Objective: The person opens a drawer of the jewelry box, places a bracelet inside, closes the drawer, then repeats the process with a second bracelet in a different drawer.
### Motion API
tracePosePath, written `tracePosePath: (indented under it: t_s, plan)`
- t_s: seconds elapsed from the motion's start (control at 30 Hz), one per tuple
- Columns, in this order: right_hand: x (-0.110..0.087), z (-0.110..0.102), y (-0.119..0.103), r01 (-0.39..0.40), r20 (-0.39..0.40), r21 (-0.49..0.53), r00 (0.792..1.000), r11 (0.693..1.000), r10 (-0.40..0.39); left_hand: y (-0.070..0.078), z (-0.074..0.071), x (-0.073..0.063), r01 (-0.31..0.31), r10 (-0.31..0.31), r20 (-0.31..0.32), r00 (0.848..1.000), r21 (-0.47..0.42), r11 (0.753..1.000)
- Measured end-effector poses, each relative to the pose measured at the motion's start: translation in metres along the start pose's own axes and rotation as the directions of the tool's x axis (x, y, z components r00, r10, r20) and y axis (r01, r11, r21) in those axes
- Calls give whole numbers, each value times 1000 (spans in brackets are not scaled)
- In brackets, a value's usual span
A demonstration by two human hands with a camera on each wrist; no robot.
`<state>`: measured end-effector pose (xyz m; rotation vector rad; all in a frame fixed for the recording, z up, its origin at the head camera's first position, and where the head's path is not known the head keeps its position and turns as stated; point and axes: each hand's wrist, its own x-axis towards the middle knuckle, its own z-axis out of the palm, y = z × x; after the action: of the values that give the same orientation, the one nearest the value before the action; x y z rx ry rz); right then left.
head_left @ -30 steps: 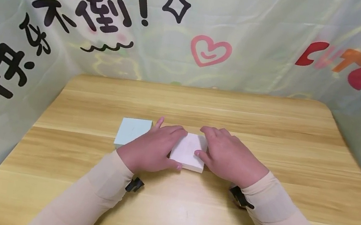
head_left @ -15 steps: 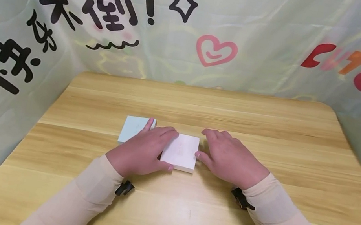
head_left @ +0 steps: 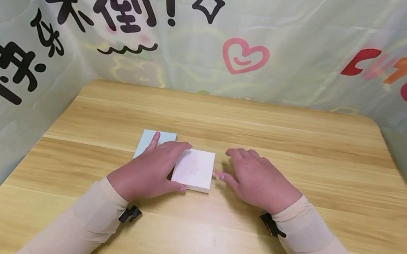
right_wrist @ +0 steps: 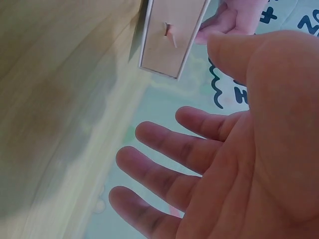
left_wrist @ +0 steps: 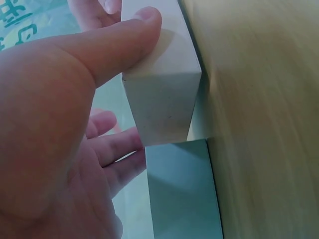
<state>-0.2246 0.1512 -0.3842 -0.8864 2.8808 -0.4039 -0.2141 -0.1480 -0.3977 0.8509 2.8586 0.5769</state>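
A pale pinkish-white square box [head_left: 196, 170] lies in front of me, and my left hand [head_left: 145, 169] grips it from the left, thumb at the near side and fingers at the far edge. In the left wrist view the thumb presses along a side of the white box [left_wrist: 162, 102]. A short ribbon-like pull tab [right_wrist: 171, 38] sticks out of a slot in the end panel facing my right hand. My right hand [head_left: 255, 178] is held apart, to the right of the box, with fingers extended and nothing in them. A light blue box [head_left: 144, 145] sits behind the left hand, partly hidden by it.
Both boxes are on a wooden table [head_left: 228, 122] with rounded back corners. A printed cloth [head_left: 297, 71] with lettering and a pink heart hangs behind it and at the sides. A dark clip-like device [head_left: 273, 225] is at the right wrist.
My left hand has moved left with the white box, away from the right hand, and now covers more of the blue box. The pull tab has come into view. The right hand stays nearly still.
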Motion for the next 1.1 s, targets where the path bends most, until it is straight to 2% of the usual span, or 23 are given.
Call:
tracePosePath:
  t_s: [0.2, 0.6, 0.8, 1.1]
  plan:
    - [1, 4, -2, 10, 25, -9, 1000, 1000, -10, -5, 0, -5, -23, 23, -32, 999, 4, 1000]
    - [2, 14, -7, 80, 30, -55, 996, 995, -79, -8, 5, -7, -18, 18, -18, 1000, -1, 1000]
    - [4, 17, -10, 140, -18, -56, 990, 989, -141, -11, 6, -6, -33, 33, -27, 999, 13, 999]
    - [8, 29, -16, 181, -125, -94, 973, 979, -192, -8, 0, -4, -70, 72, -13, 997, 136, 988]
